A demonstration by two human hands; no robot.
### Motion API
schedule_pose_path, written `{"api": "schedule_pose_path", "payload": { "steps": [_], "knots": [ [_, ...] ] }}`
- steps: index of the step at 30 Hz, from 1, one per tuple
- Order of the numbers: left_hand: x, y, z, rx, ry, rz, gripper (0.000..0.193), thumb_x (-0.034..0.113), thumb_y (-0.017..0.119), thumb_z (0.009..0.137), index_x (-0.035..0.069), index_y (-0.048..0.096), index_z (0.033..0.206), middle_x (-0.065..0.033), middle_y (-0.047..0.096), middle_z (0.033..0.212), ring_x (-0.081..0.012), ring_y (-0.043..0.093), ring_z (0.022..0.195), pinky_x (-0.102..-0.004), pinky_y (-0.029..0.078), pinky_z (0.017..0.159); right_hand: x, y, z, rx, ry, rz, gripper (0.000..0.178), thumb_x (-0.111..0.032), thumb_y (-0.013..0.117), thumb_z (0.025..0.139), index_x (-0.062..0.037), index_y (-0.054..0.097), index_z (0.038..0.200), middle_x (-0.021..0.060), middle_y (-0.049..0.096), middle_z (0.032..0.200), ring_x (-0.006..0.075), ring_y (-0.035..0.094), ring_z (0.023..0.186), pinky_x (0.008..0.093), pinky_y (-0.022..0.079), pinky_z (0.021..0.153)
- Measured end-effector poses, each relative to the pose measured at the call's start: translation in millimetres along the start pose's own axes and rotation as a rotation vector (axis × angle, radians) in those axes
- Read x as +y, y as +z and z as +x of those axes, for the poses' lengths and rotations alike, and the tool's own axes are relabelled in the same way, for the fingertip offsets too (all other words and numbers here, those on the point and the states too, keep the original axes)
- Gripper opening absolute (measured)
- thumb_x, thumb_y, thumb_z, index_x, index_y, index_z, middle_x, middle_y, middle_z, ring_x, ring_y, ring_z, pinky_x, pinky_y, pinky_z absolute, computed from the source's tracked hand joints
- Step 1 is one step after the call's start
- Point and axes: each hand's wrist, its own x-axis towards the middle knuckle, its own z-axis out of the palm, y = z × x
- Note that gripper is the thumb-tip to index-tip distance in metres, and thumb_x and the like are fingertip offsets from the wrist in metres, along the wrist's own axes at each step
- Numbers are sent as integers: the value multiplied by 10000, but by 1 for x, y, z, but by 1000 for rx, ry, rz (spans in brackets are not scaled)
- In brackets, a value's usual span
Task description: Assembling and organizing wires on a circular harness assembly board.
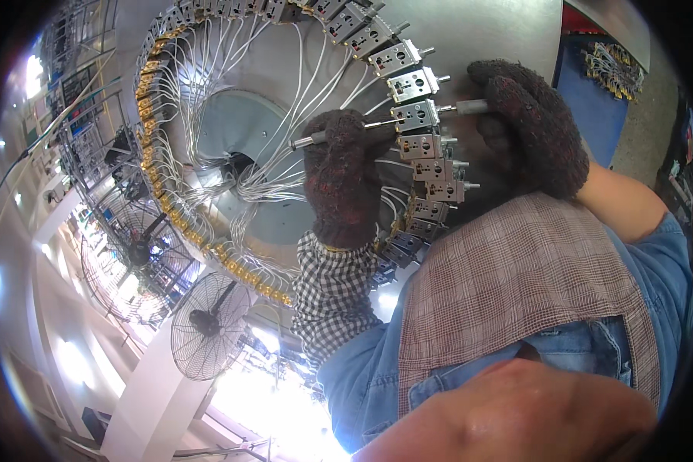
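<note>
My left hand (340, 169), in a dark knitted glove with a checked sleeve behind it, is closed around a slim metal screwdriver-like tool (308, 142). Its thin shaft points right and reaches a small silver metal box (416, 115) on a ring of similar boxes. From the other side, my right hand (527, 123), also gloved, closes on a grey cylindrical tool (471, 107). That tool's end meets the stud sticking out of the same box. Its fingertips are partly hidden by the glove's bulk. White wires (285, 189) run from the boxes inward to the middle.
The ring surrounds a grey round plate (235, 123) with a central hole, on a metal tabletop (500, 31). Brass-coloured parts (162, 192) line its left side. A wired bundle (614, 69) lies on a blue surface (593, 108) at right. Fans (208, 323) stand at lower left.
</note>
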Motion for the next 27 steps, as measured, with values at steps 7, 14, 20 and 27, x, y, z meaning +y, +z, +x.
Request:
{"api": "schedule_pose_path", "payload": {
  "steps": [7,14,20,27],
  "knots": [
    [-4,0,-1,32,16,-21,190,143,552,894,42,491,1042,-87,572,936,-234,638,854,-323,573,664,-18,-8,-6,-42,941,1023,451,-92,575,835,5,442,1254,171,538,1147,243,586,940,332,483,822],
    [6,2,1,118,-471,-969,193,110,549,884,41,493,1055,-105,593,951,-243,647,836,-314,579,645,-18,-10,1,-140,923,919,408,-197,527,889,12,466,1233,123,551,1085,157,570,878,303,497,733],
    [1,1,-1,116,-380,-838,199,100,557,877,41,494,1057,-109,599,942,-244,649,826,-324,575,651,-17,-5,1,-135,979,1019,348,-253,507,916,-68,519,1211,35,574,804,101,554,701,242,463,600],
    [1,2,-1,115,-299,-568,188,103,551,884,39,494,1051,-118,603,942,-238,641,815,-327,560,664,-16,-9,1,-120,828,824,404,-233,495,919,-13,470,1256,66,579,901,100,533,715,234,450,638]
  ]
}}
